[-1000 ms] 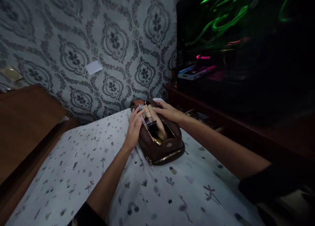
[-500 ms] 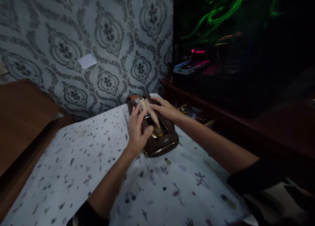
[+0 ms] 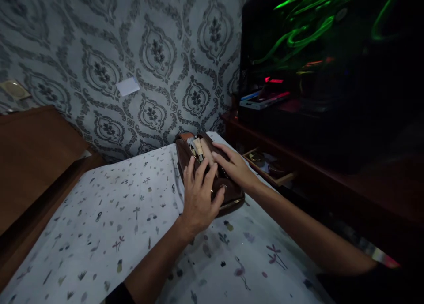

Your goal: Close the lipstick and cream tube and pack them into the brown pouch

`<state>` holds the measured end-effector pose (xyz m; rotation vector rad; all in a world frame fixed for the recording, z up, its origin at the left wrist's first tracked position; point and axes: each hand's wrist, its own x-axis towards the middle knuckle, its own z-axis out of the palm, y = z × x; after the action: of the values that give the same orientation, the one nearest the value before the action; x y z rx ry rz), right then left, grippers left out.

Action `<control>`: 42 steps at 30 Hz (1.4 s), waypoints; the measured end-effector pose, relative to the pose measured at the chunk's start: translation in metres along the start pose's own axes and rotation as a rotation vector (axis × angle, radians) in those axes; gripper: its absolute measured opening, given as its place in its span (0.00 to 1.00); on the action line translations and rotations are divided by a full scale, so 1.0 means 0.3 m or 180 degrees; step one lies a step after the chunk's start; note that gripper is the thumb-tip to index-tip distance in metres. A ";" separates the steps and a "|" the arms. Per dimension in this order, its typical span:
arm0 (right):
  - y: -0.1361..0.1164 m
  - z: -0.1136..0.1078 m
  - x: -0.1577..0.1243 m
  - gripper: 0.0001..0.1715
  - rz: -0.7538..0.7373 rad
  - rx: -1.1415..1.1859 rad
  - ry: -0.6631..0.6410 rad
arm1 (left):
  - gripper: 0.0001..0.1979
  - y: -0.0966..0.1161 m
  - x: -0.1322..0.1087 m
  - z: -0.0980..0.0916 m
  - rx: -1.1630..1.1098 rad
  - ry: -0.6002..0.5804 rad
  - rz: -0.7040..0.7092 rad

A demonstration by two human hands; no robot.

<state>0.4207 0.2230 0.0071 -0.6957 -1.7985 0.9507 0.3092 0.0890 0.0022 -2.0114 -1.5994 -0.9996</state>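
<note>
An unzipped brown bag (image 3: 181, 157) lies on the patterned bedsheet in the middle of the view. Cosmetic tubes (image 3: 198, 148) stick up inside its far end, with a longer beige item (image 3: 207, 151) beside them. My left hand (image 3: 201, 193) rests over the bag's near part, its fingers spread and reaching into the opening. It hides much of what lies there. My right hand (image 3: 234, 165) lies along the bag's right side with the fingers stretched toward the beige item. Neither hand is wrapped round anything that I can see.
A pulled-out drawer (image 3: 285, 178) with small items stands right of the bed, in a dark red desk (image 3: 238, 124). A computer case with green lights (image 3: 318, 35) is above it. At left is a brown wooden headboard (image 3: 39, 149); a patterned wall (image 3: 155, 52) closes the back.
My left hand has come down and forward over the near part of the bag, covering the yellow-gold item seen there before. My right hand stays at the bag's right side. The view has shifted slightly.
</note>
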 end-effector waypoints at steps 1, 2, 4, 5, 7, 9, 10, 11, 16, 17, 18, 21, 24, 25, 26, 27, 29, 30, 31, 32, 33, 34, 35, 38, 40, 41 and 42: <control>0.003 0.001 -0.020 0.29 -0.0066 -0.0041 0.0038 | 0.25 0.003 0.001 -0.005 0.0028 0.0008 0.0028; 0.008 0.002 -0.035 0.29 -0.0120 -0.0062 0.0073 | 0.25 0.005 0.002 -0.010 0.0052 0.0013 0.0057; 0.019 0.003 -0.055 0.31 -0.0184 -0.0085 0.0093 | 0.23 0.007 0.006 -0.018 0.0085 0.0003 0.0113; 0.025 0.001 -0.059 0.31 -0.0200 -0.0115 0.0077 | 0.21 0.007 0.007 -0.020 0.0089 0.0006 0.0131; 0.033 -0.005 -0.056 0.31 -0.0244 -0.0243 0.0011 | 0.20 0.003 0.012 -0.022 0.0063 0.0053 0.0105; 0.033 -0.017 -0.048 0.31 -0.0356 -0.0442 -0.0128 | 0.18 -0.002 0.018 -0.021 -0.0001 0.0136 0.0010; 0.030 -0.025 -0.043 0.30 -0.0429 -0.0565 -0.0219 | 0.17 -0.004 0.022 -0.020 -0.0042 0.0177 -0.0047; 0.026 -0.032 -0.038 0.30 -0.0494 -0.0714 -0.0321 | 0.16 -0.005 0.026 -0.019 -0.0085 0.0211 -0.0103; -0.019 -0.048 -0.023 0.29 -0.0487 -0.1713 -0.0652 | 0.08 -0.006 0.047 -0.014 -0.0262 0.0362 -0.0291; -0.030 -0.047 -0.019 0.30 -0.0469 -0.1876 -0.0690 | 0.07 -0.006 0.050 -0.013 -0.0284 0.0373 -0.0312; -0.042 -0.047 -0.016 0.30 -0.0447 -0.2011 -0.0729 | 0.06 -0.005 0.052 -0.012 -0.0303 0.0379 -0.0328; -0.079 -0.048 0.000 0.28 -0.0260 -0.2415 -0.0903 | 0.05 -0.005 0.053 -0.009 -0.0346 0.0392 -0.0375; -0.116 -0.048 0.021 0.25 -0.0003 -0.2871 -0.1089 | 0.06 -0.004 0.051 -0.003 -0.0364 0.0390 -0.0394; -0.129 -0.046 0.028 0.23 0.0056 -0.3001 -0.1139 | 0.07 -0.004 0.050 -0.001 -0.0367 0.0376 -0.0393; -0.142 -0.042 0.035 0.23 0.0096 -0.3111 -0.1181 | 0.07 -0.004 0.050 0.001 -0.0366 0.0363 -0.0388; -0.155 -0.036 0.041 0.22 0.0130 -0.3205 -0.1209 | 0.07 -0.004 0.050 0.003 -0.0363 0.0354 -0.0374; -0.180 -0.022 0.052 0.24 0.0213 -0.3345 -0.1233 | 0.07 -0.005 0.050 0.005 -0.0346 0.0363 -0.0328; -0.190 -0.015 0.058 0.25 0.0240 -0.3395 -0.1251 | 0.07 -0.005 0.050 0.005 -0.0337 0.0377 -0.0292; -0.199 -0.009 0.065 0.26 0.0264 -0.3438 -0.1283 | 0.06 -0.006 0.049 0.005 -0.0326 0.0391 -0.0258; -0.205 -0.005 0.073 0.28 0.0290 -0.3468 -0.1319 | 0.06 -0.006 0.047 0.005 -0.0314 0.0405 -0.0230; -0.208 -0.002 0.082 0.28 0.0322 -0.3480 -0.1367 | 0.06 -0.006 0.046 0.004 -0.0301 0.0420 -0.0213; -0.209 -0.001 0.093 0.28 0.0355 -0.3473 -0.1417 | 0.06 -0.006 0.044 0.004 -0.0291 0.0428 -0.0211; -0.208 -0.001 0.103 0.28 0.0394 -0.3448 -0.1460 | 0.06 -0.006 0.042 0.005 -0.0285 0.0425 -0.0220; -0.198 -0.008 0.135 0.26 0.0463 -0.3345 -0.1550 | 0.08 -0.006 0.038 0.009 -0.0289 0.0455 -0.0266; -0.194 -0.012 0.151 0.25 0.0361 -0.3307 -0.1601 | 0.09 -0.006 0.036 0.014 -0.0266 0.0487 -0.0276; -0.194 -0.013 0.156 0.24 0.0283 -0.3285 -0.1639 | 0.09 -0.007 0.035 0.017 -0.0243 0.0503 -0.0279; -0.195 -0.012 0.161 0.23 0.0196 -0.3261 -0.1680 | 0.09 -0.007 0.034 0.019 -0.0219 0.0519 -0.0287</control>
<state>0.4027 0.2308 0.0804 -1.1862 -2.7610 0.1645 0.3099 0.1003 0.0054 -1.8617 -1.5999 -1.2344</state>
